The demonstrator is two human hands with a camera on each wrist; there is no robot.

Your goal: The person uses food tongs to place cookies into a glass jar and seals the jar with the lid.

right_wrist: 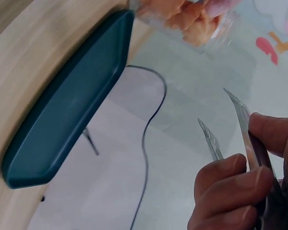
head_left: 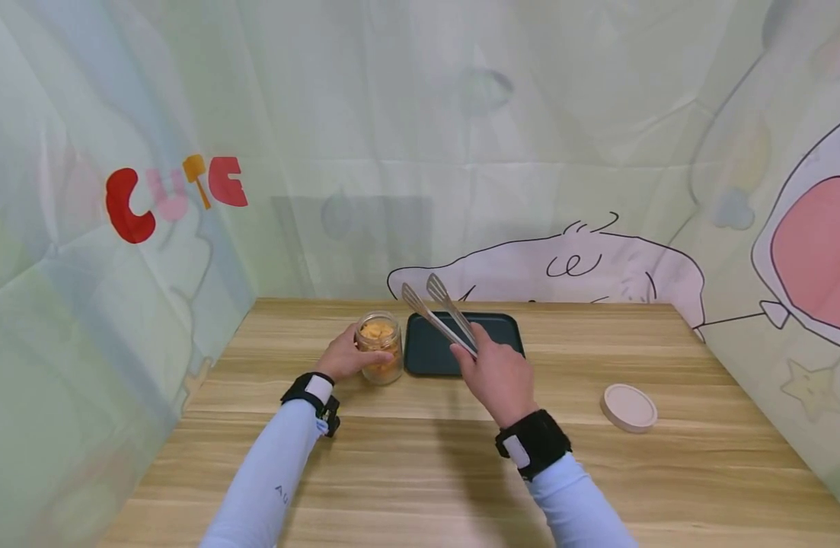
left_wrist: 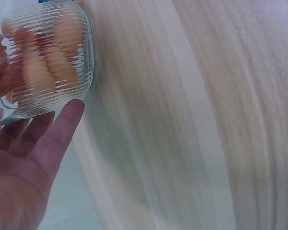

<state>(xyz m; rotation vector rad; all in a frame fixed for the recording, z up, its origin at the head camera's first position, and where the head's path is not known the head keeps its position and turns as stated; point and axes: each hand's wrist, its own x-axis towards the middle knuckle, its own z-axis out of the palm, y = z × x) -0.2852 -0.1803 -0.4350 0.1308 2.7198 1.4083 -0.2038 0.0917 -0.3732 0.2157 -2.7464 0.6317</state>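
Note:
My left hand (head_left: 343, 356) grips a clear glass jar (head_left: 383, 374) on the table, its thumb across the near side. Orange snack pieces (head_left: 378, 330) fill the uncapped jar; the left wrist view shows them through the ribbed glass (left_wrist: 43, 57). In my right hand (head_left: 503, 379) is a pair of metal tongs (head_left: 442, 292), tips spread and pointing up to the left. Nothing sits between the tips. Below and behind the tongs lies a dark teal tray (head_left: 423, 356), right of the jar; its visible floor is bare in the right wrist view (right_wrist: 69, 108).
A round, pale lid (head_left: 628, 408) lies on the wooden table (head_left: 392, 472) at the right. Printed cloth (head_left: 337, 137) hangs along the back and both sides of the table.

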